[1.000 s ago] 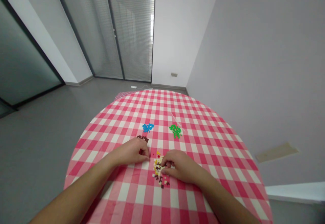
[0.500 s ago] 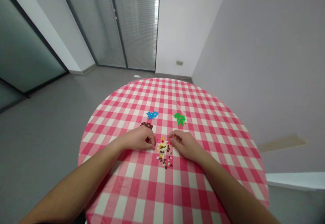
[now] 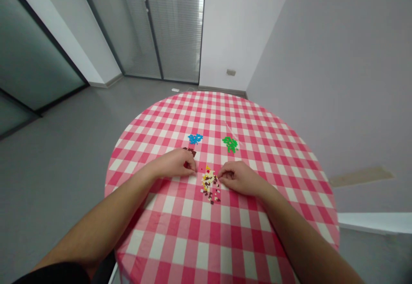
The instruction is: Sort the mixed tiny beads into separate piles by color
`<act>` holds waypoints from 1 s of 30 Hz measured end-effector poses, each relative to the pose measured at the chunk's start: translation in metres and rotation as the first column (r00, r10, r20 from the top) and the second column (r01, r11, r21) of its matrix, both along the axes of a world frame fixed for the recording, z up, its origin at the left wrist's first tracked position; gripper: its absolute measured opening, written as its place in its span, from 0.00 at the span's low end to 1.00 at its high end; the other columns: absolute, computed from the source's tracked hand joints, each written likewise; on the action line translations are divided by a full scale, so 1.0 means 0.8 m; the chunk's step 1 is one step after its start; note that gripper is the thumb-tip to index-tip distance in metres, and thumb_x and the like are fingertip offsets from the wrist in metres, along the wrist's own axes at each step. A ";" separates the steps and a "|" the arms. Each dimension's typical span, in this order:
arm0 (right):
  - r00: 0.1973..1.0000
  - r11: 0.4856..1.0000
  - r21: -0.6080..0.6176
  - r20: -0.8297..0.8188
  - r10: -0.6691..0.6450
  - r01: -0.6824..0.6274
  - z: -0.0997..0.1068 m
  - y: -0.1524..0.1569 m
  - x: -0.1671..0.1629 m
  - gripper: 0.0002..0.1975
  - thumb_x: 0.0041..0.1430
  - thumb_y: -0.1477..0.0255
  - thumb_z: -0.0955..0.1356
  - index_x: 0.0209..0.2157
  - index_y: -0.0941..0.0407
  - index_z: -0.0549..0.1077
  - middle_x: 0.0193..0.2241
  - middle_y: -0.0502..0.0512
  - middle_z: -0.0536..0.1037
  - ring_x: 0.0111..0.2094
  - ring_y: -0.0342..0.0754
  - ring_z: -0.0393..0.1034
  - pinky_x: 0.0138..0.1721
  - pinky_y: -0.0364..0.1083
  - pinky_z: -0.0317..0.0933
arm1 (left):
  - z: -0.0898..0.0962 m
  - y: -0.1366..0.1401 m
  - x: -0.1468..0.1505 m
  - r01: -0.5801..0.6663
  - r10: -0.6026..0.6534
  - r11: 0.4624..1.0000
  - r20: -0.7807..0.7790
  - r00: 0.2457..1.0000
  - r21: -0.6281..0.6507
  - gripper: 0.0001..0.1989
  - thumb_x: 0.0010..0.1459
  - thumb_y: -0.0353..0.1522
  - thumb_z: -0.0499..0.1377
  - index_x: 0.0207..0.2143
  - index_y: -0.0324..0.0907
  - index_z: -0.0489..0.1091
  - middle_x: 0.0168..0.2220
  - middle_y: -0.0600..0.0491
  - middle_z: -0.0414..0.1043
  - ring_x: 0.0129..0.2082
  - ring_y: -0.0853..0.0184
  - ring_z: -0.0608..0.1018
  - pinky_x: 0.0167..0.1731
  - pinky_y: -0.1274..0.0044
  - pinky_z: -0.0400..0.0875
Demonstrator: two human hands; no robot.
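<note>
head view: curled hands [image 3: 179, 163] [image 3: 238, 177], hold impossible to tell, flank small angular pieces [image 3: 210, 180] on checked cloth [image 3: 206, 232].

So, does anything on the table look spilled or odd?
Mildly: the mixed pieces between the left hand and right hand lie loosely scattered, colours jumbled, while the blue pieces and green pieces sit in separate single-colour clusters.

From the tabletop's [image 3: 212, 114] far edge, a bare lane runs between the blue pieces [image 3: 195, 138] and green pieces [image 3: 230, 144] to the mixed pieces [image 3: 210, 180]. The left hand [image 3: 180, 163] and right hand [image 3: 240, 178] obstruct either side; between the forearms [image 3: 120, 209], cloth lies open toward the near edge.
</note>
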State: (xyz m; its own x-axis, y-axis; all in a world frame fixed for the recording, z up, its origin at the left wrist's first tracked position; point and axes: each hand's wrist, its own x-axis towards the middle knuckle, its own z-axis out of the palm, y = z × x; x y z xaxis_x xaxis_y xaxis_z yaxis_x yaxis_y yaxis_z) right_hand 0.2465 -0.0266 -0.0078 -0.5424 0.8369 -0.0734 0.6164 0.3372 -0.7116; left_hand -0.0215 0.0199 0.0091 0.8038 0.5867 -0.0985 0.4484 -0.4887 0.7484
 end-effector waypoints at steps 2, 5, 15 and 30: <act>0.999 0.999 -0.032 -0.003 0.036 -0.036 0.003 -0.001 0.001 0.07 0.53 0.78 0.68 0.33 0.56 0.79 0.29 0.54 0.80 0.28 0.45 0.73 0.30 0.43 0.63 | 0.002 0.002 -0.006 -0.051 0.051 0.998 0.000 0.999 -0.035 0.05 0.55 0.29 0.61 0.28 0.40 0.77 0.32 0.51 0.79 0.31 0.68 0.77 0.32 0.78 0.66; 0.996 0.995 -0.062 -0.002 0.084 -0.084 0.008 -0.003 0.000 0.08 0.52 0.79 0.69 0.33 0.56 0.79 0.31 0.54 0.81 0.31 0.46 0.74 0.32 0.43 0.64 | 0.005 0.004 -0.011 -0.079 0.079 0.994 -0.009 0.997 -0.072 0.05 0.55 0.30 0.61 0.28 0.40 0.77 0.33 0.51 0.79 0.32 0.68 0.78 0.32 0.78 0.67; 0.973 0.978 0.006 0.102 0.209 -0.211 0.012 -0.006 -0.004 0.08 0.56 0.79 0.69 0.35 0.55 0.80 0.34 0.54 0.81 0.35 0.47 0.73 0.36 0.44 0.63 | 0.008 0.012 -0.027 -0.172 0.161 0.982 -0.146 0.976 -0.072 0.05 0.53 0.32 0.63 0.29 0.41 0.79 0.31 0.52 0.79 0.30 0.67 0.78 0.30 0.78 0.66; 0.912 0.945 0.088 -0.303 -0.277 0.316 -0.002 -0.005 -0.014 0.02 0.56 0.71 0.69 0.31 0.54 0.73 0.30 0.54 0.80 0.30 0.47 0.74 0.34 0.47 0.68 | 0.003 -0.006 0.010 -0.218 0.201 0.973 0.189 0.961 0.073 0.08 0.59 0.33 0.60 0.32 0.42 0.79 0.31 0.51 0.77 0.31 0.68 0.75 0.33 0.76 0.67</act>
State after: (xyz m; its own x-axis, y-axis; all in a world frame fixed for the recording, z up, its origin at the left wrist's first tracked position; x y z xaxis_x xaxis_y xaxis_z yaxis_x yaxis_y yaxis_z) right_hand 0.2357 -0.0306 -0.0091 -0.2496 0.9536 0.1686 0.4821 0.2734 -0.8324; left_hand -0.0136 0.0152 0.0113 0.6610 0.7438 0.0986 0.4106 -0.4686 0.7822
